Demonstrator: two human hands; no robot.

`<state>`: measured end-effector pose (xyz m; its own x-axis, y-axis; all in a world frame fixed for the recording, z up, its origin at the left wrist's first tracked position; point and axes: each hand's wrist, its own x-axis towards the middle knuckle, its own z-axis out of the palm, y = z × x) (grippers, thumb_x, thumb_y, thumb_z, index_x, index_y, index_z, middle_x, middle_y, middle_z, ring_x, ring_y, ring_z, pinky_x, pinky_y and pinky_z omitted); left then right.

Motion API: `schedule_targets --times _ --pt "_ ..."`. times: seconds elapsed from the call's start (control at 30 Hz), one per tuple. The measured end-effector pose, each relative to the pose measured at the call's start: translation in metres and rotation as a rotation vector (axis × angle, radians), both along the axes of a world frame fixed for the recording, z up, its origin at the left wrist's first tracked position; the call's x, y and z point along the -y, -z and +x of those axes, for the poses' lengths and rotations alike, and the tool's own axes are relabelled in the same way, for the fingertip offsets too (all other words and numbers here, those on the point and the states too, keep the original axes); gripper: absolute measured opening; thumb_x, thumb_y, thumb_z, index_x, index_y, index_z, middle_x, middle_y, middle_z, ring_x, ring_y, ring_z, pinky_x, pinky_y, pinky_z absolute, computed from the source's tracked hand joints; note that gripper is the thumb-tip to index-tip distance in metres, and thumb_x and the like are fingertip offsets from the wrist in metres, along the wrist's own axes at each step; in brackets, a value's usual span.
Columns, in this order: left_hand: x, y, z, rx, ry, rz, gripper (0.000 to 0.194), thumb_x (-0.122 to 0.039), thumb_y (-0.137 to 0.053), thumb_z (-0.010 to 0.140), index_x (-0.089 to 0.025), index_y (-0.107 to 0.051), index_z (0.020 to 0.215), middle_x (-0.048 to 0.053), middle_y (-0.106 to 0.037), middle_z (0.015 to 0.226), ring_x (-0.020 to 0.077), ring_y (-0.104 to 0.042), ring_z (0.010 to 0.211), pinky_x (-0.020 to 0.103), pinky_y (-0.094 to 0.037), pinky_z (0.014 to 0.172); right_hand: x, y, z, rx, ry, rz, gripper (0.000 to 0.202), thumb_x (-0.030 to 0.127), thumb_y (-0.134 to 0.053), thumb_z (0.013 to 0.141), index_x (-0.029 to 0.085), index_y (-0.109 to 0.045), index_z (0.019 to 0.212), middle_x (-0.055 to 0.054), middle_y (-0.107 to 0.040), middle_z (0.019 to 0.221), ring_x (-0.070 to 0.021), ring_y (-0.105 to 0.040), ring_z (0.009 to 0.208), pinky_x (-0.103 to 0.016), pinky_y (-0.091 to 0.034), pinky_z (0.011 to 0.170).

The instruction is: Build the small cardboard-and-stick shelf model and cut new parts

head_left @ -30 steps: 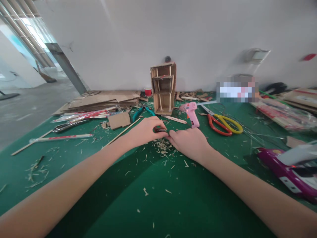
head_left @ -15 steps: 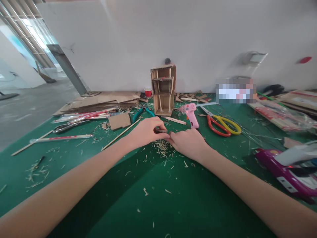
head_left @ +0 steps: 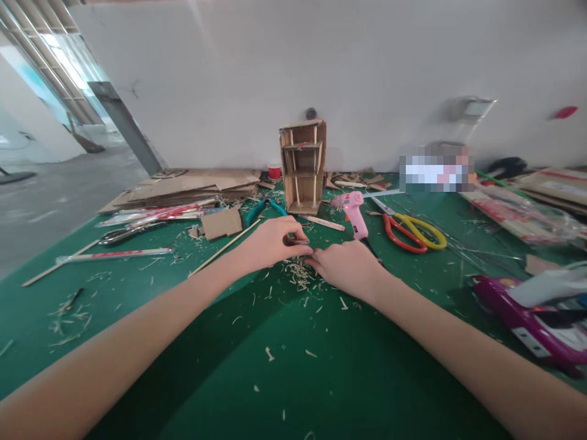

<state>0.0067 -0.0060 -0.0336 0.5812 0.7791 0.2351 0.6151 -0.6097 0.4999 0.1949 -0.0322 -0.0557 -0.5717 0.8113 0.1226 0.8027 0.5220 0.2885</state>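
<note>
Between the thumb and forefinger of my left hand point(head_left: 268, 244) is a small dark brown piece point(head_left: 295, 241), perhaps cardboard, mostly covered by the fingers. My right hand point(head_left: 347, 267) is close beside it on the right, fingers pressed together at the tips; what they hold, if anything, is hidden. Below both hands lies a pile of pale wood shavings point(head_left: 300, 276). Just behind them stands an upright cardboard shelf box point(head_left: 304, 162) with thin stick posts. A pink glue gun point(head_left: 355, 214) rests behind my right hand, and teal-handled pliers point(head_left: 266, 206) lie behind my left.
Scissors point(head_left: 413, 232) with red and yellow handles lie to the right, near a purple device point(head_left: 527, 318). Stacked cardboard point(head_left: 192, 183) and wrapped chopsticks point(head_left: 117, 255) are at left. A red cup point(head_left: 274, 172) stands by the wall. Scraps litter the green table point(head_left: 229, 379).
My right fingertips have drawn slightly away from my left thumb, moving a little right and down. My left hand keeps its pinch in nearly the same place.
</note>
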Motion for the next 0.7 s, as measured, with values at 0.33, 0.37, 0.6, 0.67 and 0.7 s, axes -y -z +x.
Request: schedule_targets --times 0.33,0.37,0.6,0.67,0.7 --pt "-0.001 0.012 0.003 -0.054 -0.096 0.137 0.030 -0.050 -0.060 0.081 -0.021 -0.065 0.082 0.003 -0.062 0.087 0.0149 -0.056 0.075 0.029 -0.041 0.065 0.004 -0.006 0.004 -0.022 0.019 0.010 0.042 0.041 -0.035 0.098 0.017 -0.068 0.088 -0.009 -0.069 0.064 -0.0224 -0.065 0.057 -0.028 -0.025 0.050" --pt "-0.001 0.013 0.003 -0.069 -0.112 0.154 0.031 -0.051 -0.060 0.081 -0.021 -0.065 0.082 0.003 -0.061 0.087 0.0149 -0.056 0.074 0.029 -0.040 0.065 0.004 -0.004 0.004 -0.026 0.026 0.024 0.043 0.041 -0.034 0.098 0.017 -0.068 0.088 -0.009 -0.069 0.065 -0.0224 -0.064 0.057 -0.028 -0.025 0.050" --pt "0.004 0.012 0.006 -0.118 -0.136 0.216 0.040 -0.056 -0.052 0.084 -0.019 -0.065 0.080 0.006 -0.058 0.086 0.0143 -0.053 0.066 0.030 -0.040 0.061 0.001 -0.002 0.002 -0.024 0.028 0.013 0.049 0.041 -0.031 0.099 0.015 -0.070 0.087 -0.010 -0.068 0.062 -0.0209 -0.063 0.056 -0.029 -0.026 0.051" --pt "0.005 0.011 0.006 -0.128 -0.128 0.234 0.040 -0.052 -0.047 0.088 -0.018 -0.065 0.079 0.007 -0.058 0.086 0.0136 -0.052 0.064 0.030 -0.040 0.061 0.001 -0.004 0.002 -0.013 0.020 -0.022 0.048 0.041 -0.033 0.098 0.015 -0.071 0.086 -0.010 -0.068 0.063 -0.0211 -0.064 0.057 -0.029 -0.028 0.051" --pt "0.006 0.010 0.006 -0.137 -0.126 0.239 0.039 -0.049 -0.046 0.089 -0.018 -0.065 0.078 0.007 -0.058 0.086 0.0134 -0.052 0.064 0.030 -0.040 0.061 0.001 -0.006 0.002 -0.010 0.018 -0.039 0.047 0.041 -0.034 0.098 0.015 -0.071 0.085 -0.010 -0.069 0.064 -0.0212 -0.064 0.058 -0.029 -0.029 0.051"
